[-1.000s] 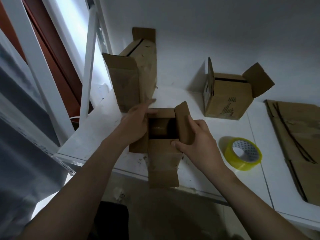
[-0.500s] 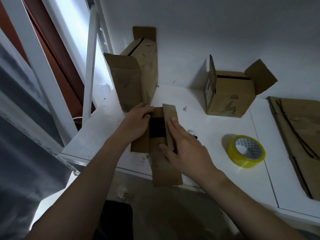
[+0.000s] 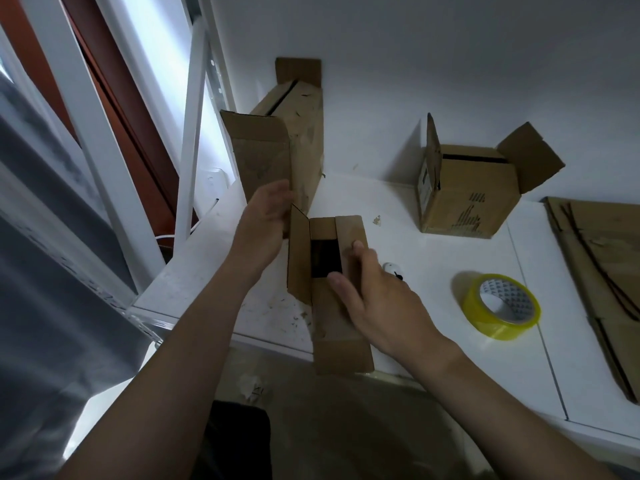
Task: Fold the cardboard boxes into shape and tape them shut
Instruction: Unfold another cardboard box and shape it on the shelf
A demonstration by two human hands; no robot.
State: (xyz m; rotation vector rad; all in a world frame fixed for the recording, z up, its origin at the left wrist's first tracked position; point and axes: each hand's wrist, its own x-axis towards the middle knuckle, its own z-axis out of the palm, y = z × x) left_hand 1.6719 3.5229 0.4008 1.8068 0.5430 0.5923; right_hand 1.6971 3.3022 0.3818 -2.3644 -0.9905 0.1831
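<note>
The table point(image 3: 433, 265) carries a tall box point(image 3: 291, 143) and an open box point(image 3: 467, 199) at the wall and flattened cardboard point(image 3: 606, 271) at the right. All of these are unchanged.

The small box point(image 3: 337, 341) in work sits at the table's front edge, between my hands. Its near flap overhangs the edge. The tape roll point(image 3: 498, 325) lies untouched, well to its right.

Change 1: the right flap point(image 3: 348, 230), upright a second ago, now lies flat. My right hand point(image 3: 374, 296) presses it down with straight fingers and grasps nothing.

Change 2: the left flap point(image 3: 298, 254), previously splayed outward, now stands upright. My left hand point(image 3: 266, 220) rests unclenched against its outer face.

Consequence: one long flap is closed and one remains. The centre opening is still dark and uncovered. In my judgement, taping follows once the left flap is down.
</note>
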